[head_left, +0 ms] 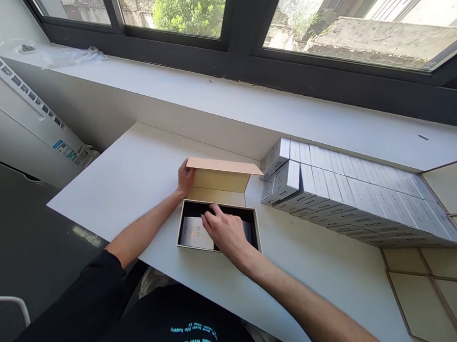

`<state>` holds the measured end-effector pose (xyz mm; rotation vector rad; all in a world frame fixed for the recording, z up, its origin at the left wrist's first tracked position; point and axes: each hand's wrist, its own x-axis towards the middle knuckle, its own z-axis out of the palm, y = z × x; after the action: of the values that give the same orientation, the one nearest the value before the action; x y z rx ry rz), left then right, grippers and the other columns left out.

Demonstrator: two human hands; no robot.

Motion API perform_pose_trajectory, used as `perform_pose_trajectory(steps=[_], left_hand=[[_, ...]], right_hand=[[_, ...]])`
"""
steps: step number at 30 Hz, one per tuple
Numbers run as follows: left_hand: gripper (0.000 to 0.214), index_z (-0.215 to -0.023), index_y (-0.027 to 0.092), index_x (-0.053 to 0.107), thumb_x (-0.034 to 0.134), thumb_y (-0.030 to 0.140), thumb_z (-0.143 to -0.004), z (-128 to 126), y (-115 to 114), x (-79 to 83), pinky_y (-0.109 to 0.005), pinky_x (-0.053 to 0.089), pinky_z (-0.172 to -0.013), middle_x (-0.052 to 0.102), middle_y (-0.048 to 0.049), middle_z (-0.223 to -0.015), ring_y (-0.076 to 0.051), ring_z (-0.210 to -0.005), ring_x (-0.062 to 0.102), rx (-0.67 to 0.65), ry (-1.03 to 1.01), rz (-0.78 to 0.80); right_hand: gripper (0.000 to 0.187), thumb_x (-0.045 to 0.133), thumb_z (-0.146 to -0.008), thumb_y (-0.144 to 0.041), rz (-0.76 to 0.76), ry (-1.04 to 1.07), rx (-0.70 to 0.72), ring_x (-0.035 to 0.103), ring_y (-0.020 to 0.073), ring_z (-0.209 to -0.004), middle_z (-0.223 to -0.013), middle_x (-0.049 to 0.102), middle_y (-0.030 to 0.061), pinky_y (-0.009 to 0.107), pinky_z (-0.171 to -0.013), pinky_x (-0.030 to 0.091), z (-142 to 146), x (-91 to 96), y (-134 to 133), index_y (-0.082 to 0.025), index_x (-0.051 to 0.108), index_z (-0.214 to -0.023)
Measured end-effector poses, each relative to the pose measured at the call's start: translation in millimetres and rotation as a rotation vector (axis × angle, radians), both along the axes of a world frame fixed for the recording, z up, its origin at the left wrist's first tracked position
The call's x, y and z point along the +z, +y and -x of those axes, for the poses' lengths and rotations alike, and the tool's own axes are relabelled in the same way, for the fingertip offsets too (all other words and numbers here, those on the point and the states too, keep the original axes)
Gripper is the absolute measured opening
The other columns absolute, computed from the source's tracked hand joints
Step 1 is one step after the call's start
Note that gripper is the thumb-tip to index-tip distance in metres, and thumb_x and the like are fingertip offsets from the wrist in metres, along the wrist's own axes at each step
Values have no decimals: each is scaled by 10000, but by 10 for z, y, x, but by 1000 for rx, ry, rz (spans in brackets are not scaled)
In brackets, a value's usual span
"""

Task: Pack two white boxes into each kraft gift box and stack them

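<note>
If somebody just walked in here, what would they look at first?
Probably the big stack of white cartons on the right of the table. Next, perhaps the bright green tree outside the window. In the middle, the left hand holds the lid of an open box; the right hand reaches inside.

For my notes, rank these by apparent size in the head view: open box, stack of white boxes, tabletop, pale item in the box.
1. Tabletop
2. Stack of white boxes
3. Open box, lid included
4. Pale item, partly hidden by the right hand
</note>
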<state>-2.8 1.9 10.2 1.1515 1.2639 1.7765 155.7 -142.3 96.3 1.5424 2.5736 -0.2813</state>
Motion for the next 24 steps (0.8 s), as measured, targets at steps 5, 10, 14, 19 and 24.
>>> perform_pose_trajectory(steps=[5, 10, 14, 19, 24], left_hand=[[352, -688, 183, 520, 693, 475, -782, 8, -3, -7, -220, 328, -549, 485, 29, -632, -107, -608, 400, 8, 21, 0], [343, -681, 183, 517, 706, 452, -778, 16, 12, -28, -215, 324, -532, 471, 38, -621, -97, -588, 381, 13, 19, 7], [341, -690, 183, 534, 711, 460, -781, 18, 9, -26, -217, 337, -529, 485, 33, -624, -101, -588, 399, 1, 4, 16], [400, -690, 185, 516, 720, 521, -766, 5, 1, -11, -218, 327, -518, 470, 32, -627, -101, -586, 386, -1, 18, 16], [462, -650, 188, 470, 713, 561, -772, -16, 7, -26, -226, 303, -518, 392, 44, -594, -94, -575, 330, -15, 41, 22]], right_hand=[[273, 433, -997, -218, 61, 98, 115, 690, 184, -876, -1124, 677, 96, 254, -679, 458, -32, -68, 72, -192, 703, -1029], [327, 409, -1027, -253, 70, 262, 134, 605, 193, -1164, -1249, 658, 74, 298, -960, 472, -334, 13, 188, -226, 637, -1260], [615, 655, -901, -419, 247, 218, 254, 561, 296, -1228, -1336, 610, 122, 419, -1027, 458, -503, -10, 205, -202, 496, -1454], [792, 734, -824, -428, 317, 189, 279, 530, 314, -1249, -1344, 583, 141, 440, -1059, 432, -515, -85, 165, -191, 422, -1513], [719, 725, -840, -354, 368, 254, 322, 505, 294, -1273, -1365, 555, 148, 399, -1049, 445, -335, -111, 138, -184, 458, -1486]])
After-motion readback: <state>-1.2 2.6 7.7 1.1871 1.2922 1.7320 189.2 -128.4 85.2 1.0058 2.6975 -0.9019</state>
